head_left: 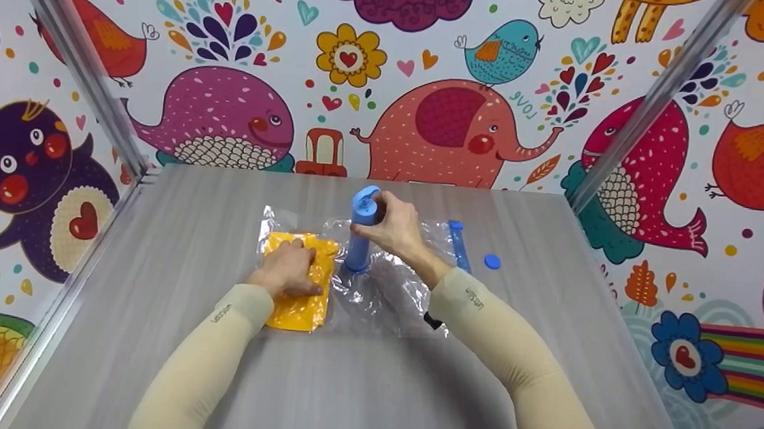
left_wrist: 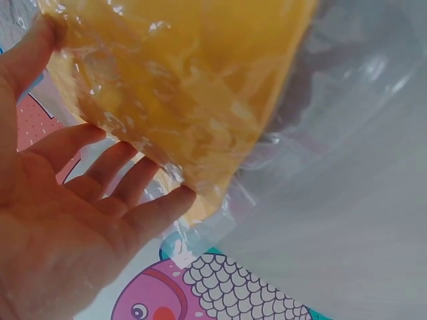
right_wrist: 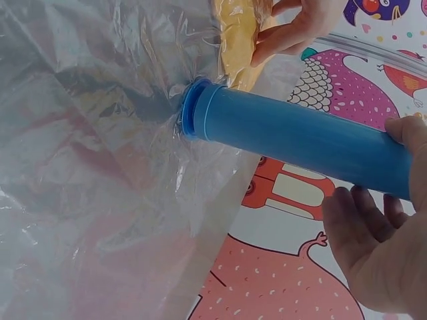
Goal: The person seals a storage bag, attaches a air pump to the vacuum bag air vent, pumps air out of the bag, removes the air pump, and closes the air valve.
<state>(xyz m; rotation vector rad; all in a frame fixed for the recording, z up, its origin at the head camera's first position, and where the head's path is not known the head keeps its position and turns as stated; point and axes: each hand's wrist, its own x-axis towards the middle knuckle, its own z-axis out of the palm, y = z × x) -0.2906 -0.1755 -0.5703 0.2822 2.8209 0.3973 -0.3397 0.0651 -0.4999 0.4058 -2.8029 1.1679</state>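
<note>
A clear plastic vacuum bag lies on the table with a yellow folded item inside its left part. On the bag's round blue valve stands a blue hand pump, nearly upright. My right hand grips the pump near its top end, thumb and fingers on either side of the tube. My left hand rests on the yellow item through the plastic. In the left wrist view its fingers are spread and slightly bent, with their tips touching the bag.
A small round blue cap lies on the table to the right of the bag. A blue strip runs along the bag's right edge. Walls printed with cartoon animals and metal posts enclose the grey table.
</note>
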